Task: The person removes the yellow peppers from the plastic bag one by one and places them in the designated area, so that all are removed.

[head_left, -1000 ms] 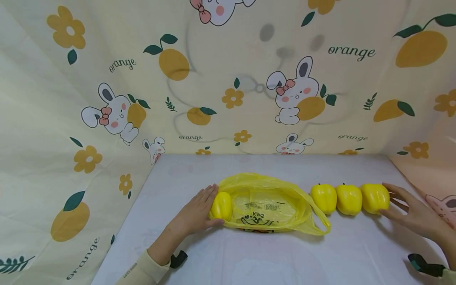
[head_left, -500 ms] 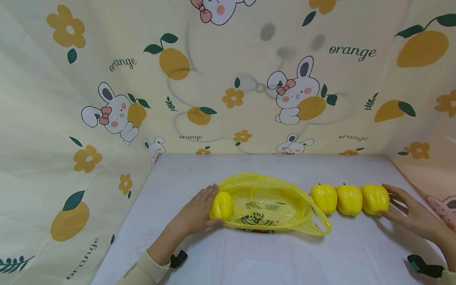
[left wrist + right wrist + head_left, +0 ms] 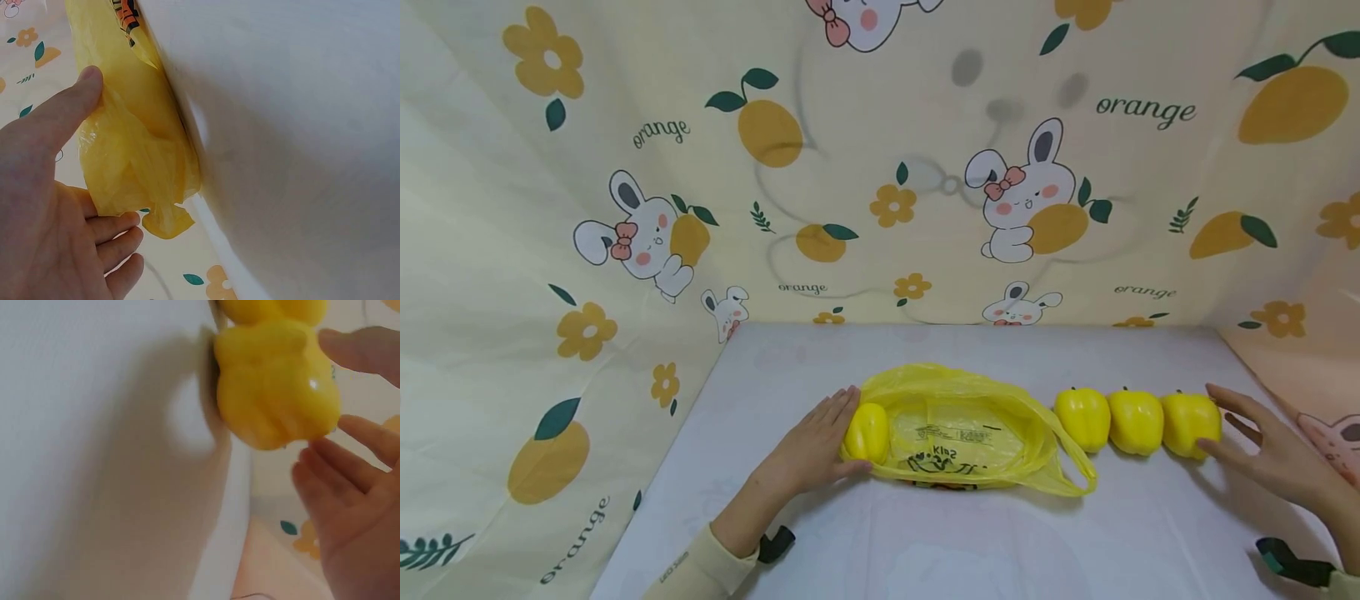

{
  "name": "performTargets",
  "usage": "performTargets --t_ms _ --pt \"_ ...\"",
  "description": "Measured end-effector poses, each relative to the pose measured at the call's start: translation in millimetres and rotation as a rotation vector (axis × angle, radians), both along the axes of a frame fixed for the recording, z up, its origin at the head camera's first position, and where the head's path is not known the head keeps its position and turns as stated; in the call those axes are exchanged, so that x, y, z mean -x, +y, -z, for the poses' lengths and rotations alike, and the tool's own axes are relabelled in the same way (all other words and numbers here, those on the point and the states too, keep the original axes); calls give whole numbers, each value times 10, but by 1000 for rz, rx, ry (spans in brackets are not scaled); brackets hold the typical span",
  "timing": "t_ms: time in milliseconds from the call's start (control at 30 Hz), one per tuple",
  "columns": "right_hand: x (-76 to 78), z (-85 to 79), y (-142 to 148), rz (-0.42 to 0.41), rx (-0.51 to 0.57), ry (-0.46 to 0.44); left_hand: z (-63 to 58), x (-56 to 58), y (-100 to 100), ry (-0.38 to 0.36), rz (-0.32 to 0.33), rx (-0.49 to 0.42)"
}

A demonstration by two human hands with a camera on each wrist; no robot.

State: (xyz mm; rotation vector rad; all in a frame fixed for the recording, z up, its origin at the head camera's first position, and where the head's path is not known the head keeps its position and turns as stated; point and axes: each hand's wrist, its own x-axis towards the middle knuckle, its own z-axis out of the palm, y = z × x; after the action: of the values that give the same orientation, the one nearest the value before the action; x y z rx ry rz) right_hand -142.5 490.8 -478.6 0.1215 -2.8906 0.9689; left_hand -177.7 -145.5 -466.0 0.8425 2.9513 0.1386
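A yellow plastic bag [image 3: 970, 425] with printed lettering lies with its mouth open on the white table. One yellow bell pepper [image 3: 867, 433] is inside its left end. My left hand [image 3: 808, 442] holds that end, thumb on the near side and fingers along the left side; the left wrist view shows the thumb on the plastic. To the right of the bag, three yellow bell peppers stand in a row: the left one [image 3: 1082, 419], the middle one [image 3: 1136, 422] and the right one [image 3: 1187, 423]. Around the right one my right hand [image 3: 1273, 454] is spread, thumb and fingertips close at its side.
The white table [image 3: 925, 542] reaches back to a cream cloth wall [image 3: 850, 83] printed with rabbits and oranges. A bag handle loop [image 3: 1078, 475] lies just in front of the left pepper of the row. Dark straps [image 3: 1292, 562] sit at the wrists.
The right pepper of the row has tipped a little and settled lower, and its stem now shows. My right fingers have loosened slightly from it. The left hand and the bag have stayed still.
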Motion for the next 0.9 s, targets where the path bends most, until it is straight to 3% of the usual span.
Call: performTargets --t_ms 133,333,433,667,900 --pt "4 -40 -105 2 -40 126 -12 1 -3 11 10 7" --pt "1 -130 -285 -41 -11 226 -10 4 -5 17 18 21" --pt "-7 -178 -375 -58 0 245 -8 4 -4 16 20 24" --pt "-2 -354 -636 -88 -7 194 -16 6 3 39 36 22" --pt "34 -412 -920 -158 -27 258 -37 1 9 26 33 23"
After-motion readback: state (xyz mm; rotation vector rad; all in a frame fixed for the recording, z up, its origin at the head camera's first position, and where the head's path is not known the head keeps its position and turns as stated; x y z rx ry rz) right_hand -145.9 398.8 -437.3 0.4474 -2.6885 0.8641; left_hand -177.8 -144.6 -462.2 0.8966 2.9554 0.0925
